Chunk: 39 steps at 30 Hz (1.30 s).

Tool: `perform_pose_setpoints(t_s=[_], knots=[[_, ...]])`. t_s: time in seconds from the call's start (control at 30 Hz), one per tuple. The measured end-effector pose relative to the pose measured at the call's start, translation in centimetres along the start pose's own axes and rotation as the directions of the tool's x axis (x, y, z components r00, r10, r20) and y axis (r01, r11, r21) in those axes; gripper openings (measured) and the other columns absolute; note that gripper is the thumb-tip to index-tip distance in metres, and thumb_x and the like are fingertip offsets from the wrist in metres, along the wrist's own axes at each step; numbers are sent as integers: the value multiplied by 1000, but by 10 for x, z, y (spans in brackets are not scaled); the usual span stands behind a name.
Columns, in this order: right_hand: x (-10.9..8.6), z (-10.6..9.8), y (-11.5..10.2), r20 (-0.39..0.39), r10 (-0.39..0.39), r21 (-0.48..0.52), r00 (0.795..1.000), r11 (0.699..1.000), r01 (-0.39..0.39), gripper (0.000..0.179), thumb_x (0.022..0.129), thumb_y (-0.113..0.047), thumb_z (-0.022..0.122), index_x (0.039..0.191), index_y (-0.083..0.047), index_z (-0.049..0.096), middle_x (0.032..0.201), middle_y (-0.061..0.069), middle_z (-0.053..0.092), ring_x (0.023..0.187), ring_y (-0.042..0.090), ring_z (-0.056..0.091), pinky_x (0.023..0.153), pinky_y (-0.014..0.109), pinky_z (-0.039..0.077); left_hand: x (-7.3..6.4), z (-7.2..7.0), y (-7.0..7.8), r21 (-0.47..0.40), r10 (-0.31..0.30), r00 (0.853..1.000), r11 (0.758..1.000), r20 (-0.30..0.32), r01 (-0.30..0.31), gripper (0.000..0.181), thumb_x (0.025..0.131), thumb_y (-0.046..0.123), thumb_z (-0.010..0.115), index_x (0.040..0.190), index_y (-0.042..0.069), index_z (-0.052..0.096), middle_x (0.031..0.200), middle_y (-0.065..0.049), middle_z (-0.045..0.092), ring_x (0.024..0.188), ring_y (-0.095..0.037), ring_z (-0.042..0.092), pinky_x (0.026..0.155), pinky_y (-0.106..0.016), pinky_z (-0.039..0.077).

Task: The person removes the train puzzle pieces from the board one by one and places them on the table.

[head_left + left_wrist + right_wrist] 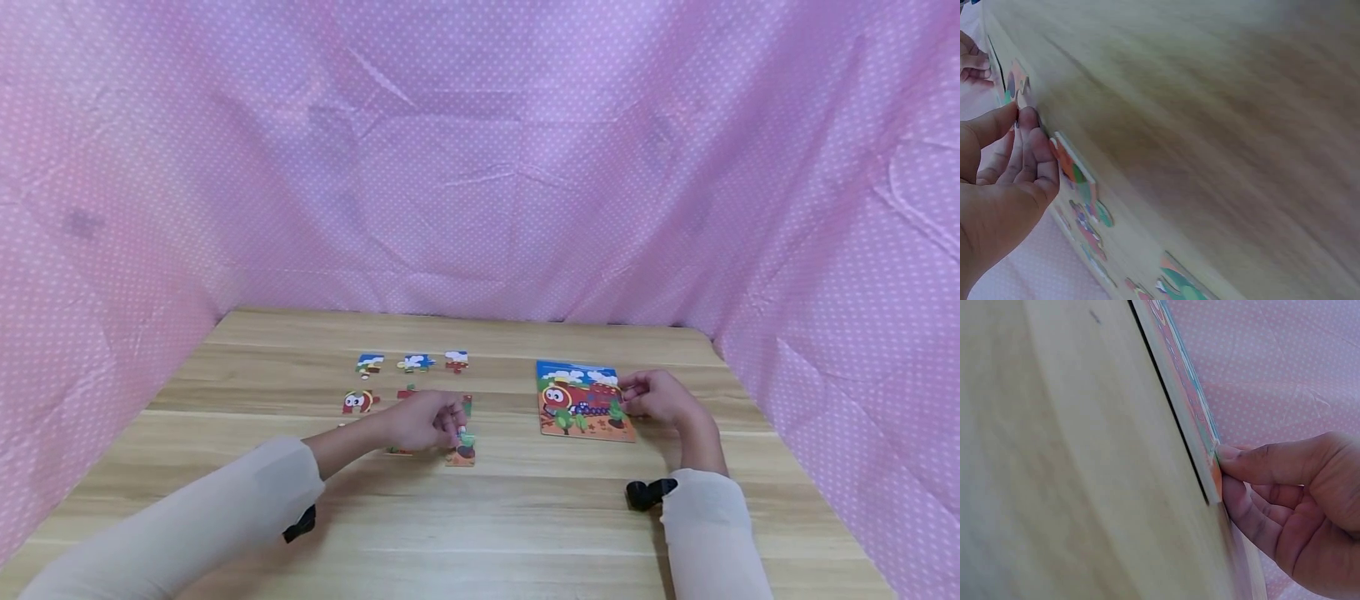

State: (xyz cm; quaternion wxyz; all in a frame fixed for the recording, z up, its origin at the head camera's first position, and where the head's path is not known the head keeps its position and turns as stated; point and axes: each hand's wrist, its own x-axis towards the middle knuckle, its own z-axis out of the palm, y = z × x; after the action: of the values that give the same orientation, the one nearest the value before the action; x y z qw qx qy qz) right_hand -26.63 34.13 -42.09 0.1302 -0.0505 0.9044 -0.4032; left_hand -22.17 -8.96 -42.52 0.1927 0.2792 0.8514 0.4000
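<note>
A square puzzle board (581, 402) with a red cartoon train, blue sky and green trees lies on the right of the table. My right hand (660, 396) is at its right side, thumb and fingertips pinching the edge near a corner in the right wrist view. Farther left, my left hand (423, 419) reaches over loose jigsaw pieces. Its thumb and fingertips pinch a jigsaw piece (462, 455) with a green plant on orange ground, the lower right one of the group. Part of that piece is hidden by the fingers.
Three sky pieces, among them a blue-and-white piece (417, 362), lie in a row behind my left hand. A piece with cartoon eyes (357, 402) lies left of it; others are partly covered by the hand. Pink dotted cloth (480, 208) hangs around the wooden table (480, 533).
</note>
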Motion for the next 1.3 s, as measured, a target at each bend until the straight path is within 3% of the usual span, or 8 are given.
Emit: perform_pose_setpoints(t_s=[0.17,0.4,1.13,1.3], knots=[[1,1,0,-9,4,3,1000,1000,-4,42,92,8,66,133,11,57,105,16,66,91,22,62,78,31,55,-2,1,-4,53,33,999,998,-42,-31,19,89,-4,75,102,3,64,86,0,66,81,-11,63,76,-25,54],[0,3,0,2,3,11,1000,1000,-3,43,92,7,66,134,11,57,106,17,65,92,23,61,78,32,55,-3,-1,-2,136,69,996,989,-50,-62,16,90,-1,76,102,4,67,84,3,64,80,-9,60,76,-24,52],[-3,2,2,-3,2,-7,1000,1000,-2,42,93,5,65,134,8,58,108,17,65,95,25,60,82,32,54,-4,0,-1,181,46,998,983,-35,-39,8,92,2,75,97,7,70,82,5,64,76,-9,59,71,-24,52],[-3,1,2,14,-11,16,1000,1000,11,42,94,5,63,135,9,56,108,17,65,95,24,61,83,34,56,-6,-2,-1,159,69,997,985,-32,-63,8,93,3,74,98,6,69,82,5,65,76,-9,59,71,-24,53]])
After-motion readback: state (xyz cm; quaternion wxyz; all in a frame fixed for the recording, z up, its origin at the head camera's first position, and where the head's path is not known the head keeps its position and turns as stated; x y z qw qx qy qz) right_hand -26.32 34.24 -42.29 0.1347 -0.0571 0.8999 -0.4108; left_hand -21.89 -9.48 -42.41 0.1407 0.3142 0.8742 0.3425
